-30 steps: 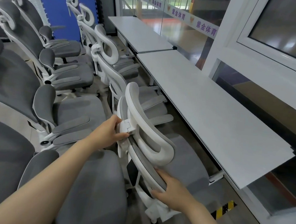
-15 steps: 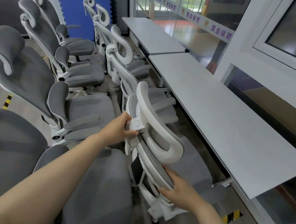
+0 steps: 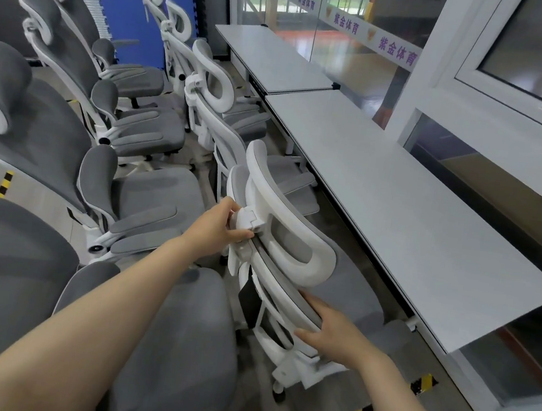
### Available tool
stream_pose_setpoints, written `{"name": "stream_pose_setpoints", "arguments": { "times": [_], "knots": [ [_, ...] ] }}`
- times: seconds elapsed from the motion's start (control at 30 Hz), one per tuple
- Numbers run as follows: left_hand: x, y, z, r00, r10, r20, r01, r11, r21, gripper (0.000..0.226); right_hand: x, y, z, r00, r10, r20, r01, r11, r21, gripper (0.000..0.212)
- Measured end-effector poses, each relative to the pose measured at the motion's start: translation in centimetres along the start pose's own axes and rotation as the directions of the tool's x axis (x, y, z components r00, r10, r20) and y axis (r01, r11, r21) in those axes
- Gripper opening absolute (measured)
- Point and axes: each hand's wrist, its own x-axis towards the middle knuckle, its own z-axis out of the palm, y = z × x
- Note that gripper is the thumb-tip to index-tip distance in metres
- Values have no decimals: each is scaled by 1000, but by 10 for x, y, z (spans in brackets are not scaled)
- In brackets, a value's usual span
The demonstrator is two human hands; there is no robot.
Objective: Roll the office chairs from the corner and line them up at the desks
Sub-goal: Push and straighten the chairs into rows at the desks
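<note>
My left grip point(image 3: 218, 230) curls round the headrest bracket of the office chair point(image 3: 286, 257) while my right grip point(image 3: 333, 334) clasps its backrest edge, the chair just beside the tabletop point(image 3: 412, 220).

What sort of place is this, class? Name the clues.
Probably an office or study room being set up: many matching grey office chairs, long white desks along a glass partition, and both hands gripping one chair.
</note>
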Motion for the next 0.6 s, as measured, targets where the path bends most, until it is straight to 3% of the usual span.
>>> {"name": "stream_pose_setpoints", "arguments": {
  "times": [0.6],
  "knots": [
    [14, 2, -2, 1000, 10, 29, -9, 1000, -21, 44, 6, -7, -6, 1000, 4, 16, -3, 999, -53, 81]
  ]
}}
